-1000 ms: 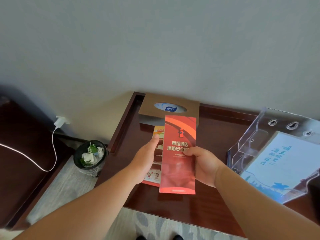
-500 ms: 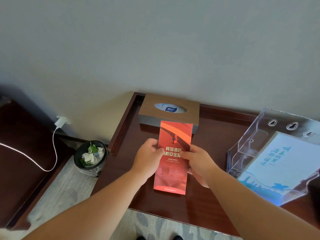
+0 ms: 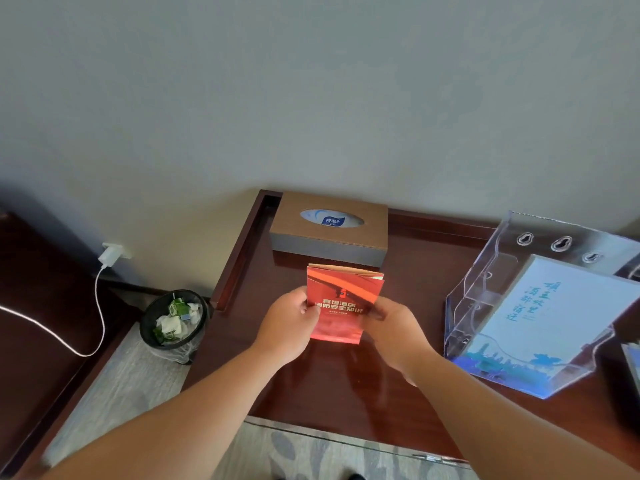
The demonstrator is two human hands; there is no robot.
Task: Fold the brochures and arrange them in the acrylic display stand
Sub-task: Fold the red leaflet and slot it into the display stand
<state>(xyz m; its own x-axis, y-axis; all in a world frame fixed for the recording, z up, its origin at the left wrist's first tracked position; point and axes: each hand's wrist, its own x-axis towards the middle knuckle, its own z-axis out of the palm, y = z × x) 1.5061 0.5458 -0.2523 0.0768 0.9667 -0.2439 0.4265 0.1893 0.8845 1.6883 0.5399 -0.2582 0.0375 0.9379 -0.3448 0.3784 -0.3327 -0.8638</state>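
Observation:
A red folded brochure [image 3: 343,296] with gold lettering is held over the dark wooden table [image 3: 332,382], just in front of the tissue box. My left hand [image 3: 291,323] grips its left edge and my right hand [image 3: 391,323] grips its right edge, thumbs on the front. Its folded panels lie together, with the layered edges showing along the top. The clear acrylic display stand [image 3: 485,299] lies tilted back at the right and holds a white and blue booklet [image 3: 554,317].
A brown tissue box [image 3: 329,228] sits at the back of the table against the wall. A black waste bin [image 3: 175,322] stands on the floor to the left, near a white charger and cable [image 3: 100,289]. The table has a raised rim.
The brochure's open left panel has been folded under the red cover. My left hand moved onto the left edge, and the brochure now sits a little further back.

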